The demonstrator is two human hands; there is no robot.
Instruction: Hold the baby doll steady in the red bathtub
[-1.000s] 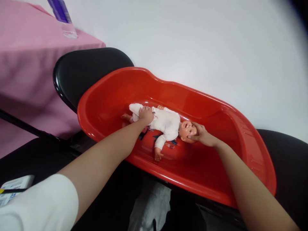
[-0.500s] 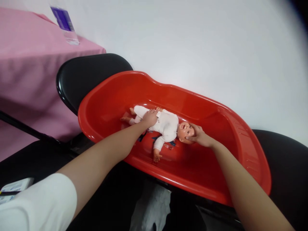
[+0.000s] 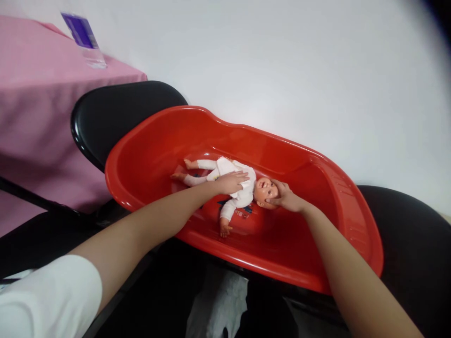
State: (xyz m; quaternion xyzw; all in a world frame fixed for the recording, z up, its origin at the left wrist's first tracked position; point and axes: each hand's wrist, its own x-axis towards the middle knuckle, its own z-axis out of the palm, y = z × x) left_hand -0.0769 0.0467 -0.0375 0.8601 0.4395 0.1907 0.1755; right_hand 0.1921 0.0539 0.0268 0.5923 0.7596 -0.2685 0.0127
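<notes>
A baby doll (image 3: 243, 197) in white clothes lies on its back inside a red baby bathtub (image 3: 148, 126), head to the right and bare feet to the left. My left hand (image 3: 230, 182) rests flat on the doll's torso, fingers stretched out over white fabric; whether that fabric is the top or a separate cloth I cannot tell. My right hand (image 3: 286, 196) grips the crown of the doll's head, thumb on the near side and fingers on the far side. One doll arm reaches out toward the tub's near rim.
Black chairs stand at the tub's left (image 3: 120, 103) and right (image 3: 416, 230) ends. Behind, on the left, a pink-covered table (image 3: 31, 70) holds a clear item with a purple label (image 3: 82, 33). A white wall (image 3: 282, 61) runs along the tub's far side.
My left hand has slid from the doll's waist up onto its chest, its fingers straightening. The doll's legs show more and lie straighter. My right hand keeps its hold on the head.
</notes>
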